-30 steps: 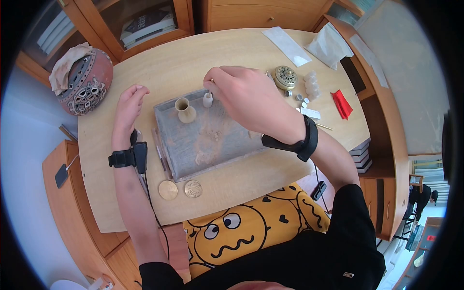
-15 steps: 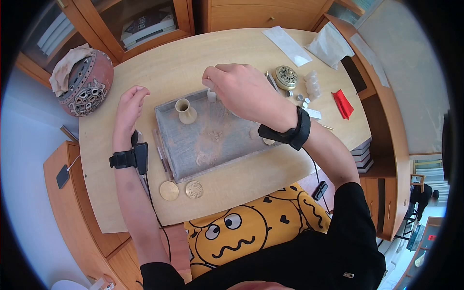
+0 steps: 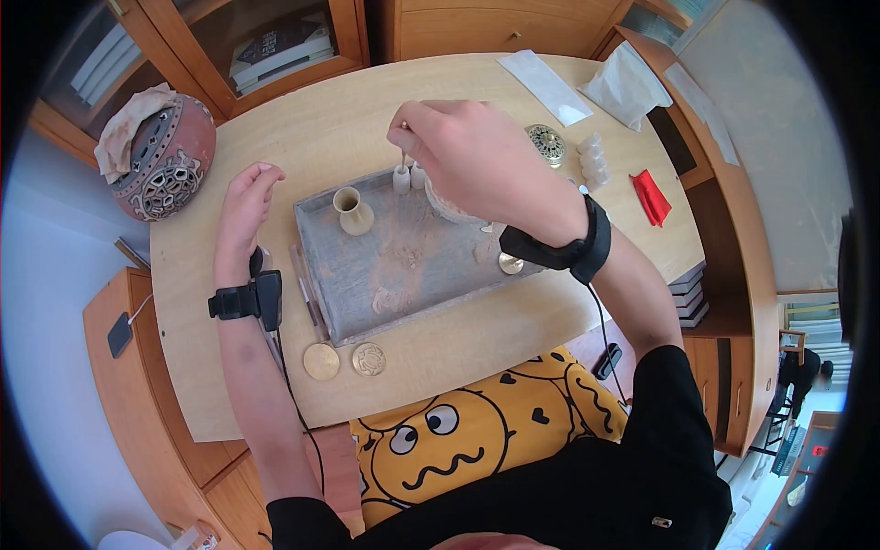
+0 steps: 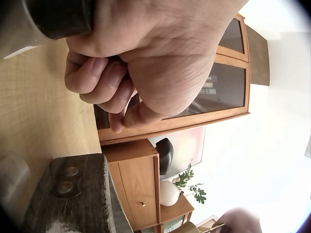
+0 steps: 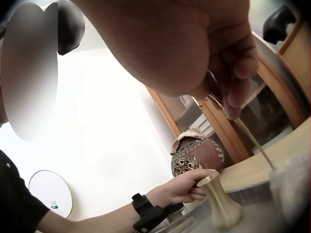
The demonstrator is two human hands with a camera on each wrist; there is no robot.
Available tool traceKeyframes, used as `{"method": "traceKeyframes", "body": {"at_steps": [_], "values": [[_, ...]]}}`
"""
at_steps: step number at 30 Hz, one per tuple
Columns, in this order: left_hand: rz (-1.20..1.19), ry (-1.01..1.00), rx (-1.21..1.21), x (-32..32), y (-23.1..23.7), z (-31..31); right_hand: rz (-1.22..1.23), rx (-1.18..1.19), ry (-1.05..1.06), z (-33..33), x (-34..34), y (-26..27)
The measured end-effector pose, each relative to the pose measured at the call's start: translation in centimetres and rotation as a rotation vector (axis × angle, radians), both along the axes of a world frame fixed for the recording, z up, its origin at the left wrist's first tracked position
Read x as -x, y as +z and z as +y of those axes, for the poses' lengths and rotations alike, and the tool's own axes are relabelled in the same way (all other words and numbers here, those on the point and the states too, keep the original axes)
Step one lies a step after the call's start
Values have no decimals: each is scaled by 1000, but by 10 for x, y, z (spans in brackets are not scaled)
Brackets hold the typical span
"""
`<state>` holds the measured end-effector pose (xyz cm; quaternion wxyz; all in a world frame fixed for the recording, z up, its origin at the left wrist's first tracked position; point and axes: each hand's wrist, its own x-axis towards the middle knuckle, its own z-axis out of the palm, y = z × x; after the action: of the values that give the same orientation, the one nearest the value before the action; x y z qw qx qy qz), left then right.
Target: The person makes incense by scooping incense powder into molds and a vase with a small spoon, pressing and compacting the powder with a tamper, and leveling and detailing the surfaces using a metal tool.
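Note:
My right hand (image 3: 490, 160) hovers over the far side of the grey tray (image 3: 367, 307) and pinches a thin brass rod (image 5: 255, 143). Below the fingers, the rod's lower end meets the top of a small white bottle (image 3: 401, 181). A second white bottle (image 3: 419, 176) stands beside it. Partly hidden under the hand is a round dish of pale powder (image 3: 449, 209). A flared brass vase (image 3: 354, 213) stands upright in the tray, near loose brown powder (image 3: 403, 257). Left of the tray, my left hand (image 3: 246, 202) has loosely curled fingers and holds nothing.
Two brass discs (image 3: 321, 361) lie before the tray, and a small brass cup (image 3: 511, 264) stands at its right. Farther right are a pierced brass lid (image 3: 547, 144) and a red pouch (image 3: 650, 197). A large clay pot (image 3: 174, 160) sits at the far left.
My right hand has risen slightly toward the far side, so the rod beneath its fingers, the second bottle and part of the powder dish now show. The left hand stays in place.

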<state>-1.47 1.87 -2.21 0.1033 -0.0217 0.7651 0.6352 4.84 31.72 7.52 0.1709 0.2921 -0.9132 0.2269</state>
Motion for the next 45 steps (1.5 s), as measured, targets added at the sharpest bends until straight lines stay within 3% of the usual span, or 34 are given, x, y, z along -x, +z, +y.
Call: {"method": "traceKeyframes", "body": {"at_steps": [5, 12, 15, 17, 21, 27, 36, 45], "values": [[-6, 8, 1, 0, -1, 0, 13, 156, -58, 10, -1, 13], [-3, -11, 4, 1, -2, -2, 12, 173, -159, 35, -7, 11], [-5, -3, 7, 1, -3, -3, 12, 359, -217, 59, -20, 5], [-9, 3, 10, 0, -3, 0, 37, 561, -326, 86, -31, -1], [4, 32, 8, -3, 2, 4, 118, 672, -574, 159, -54, -10], [-5, 15, 43, -2, 0, 4, 117, 678, -779, 229, -84, -33], [15, 17, 70, -6, 3, 5, 120, 488, -835, 231, -93, -40], [21, 19, 69, -6, -1, 2, -38, 402, -880, 213, -82, -34]]}}
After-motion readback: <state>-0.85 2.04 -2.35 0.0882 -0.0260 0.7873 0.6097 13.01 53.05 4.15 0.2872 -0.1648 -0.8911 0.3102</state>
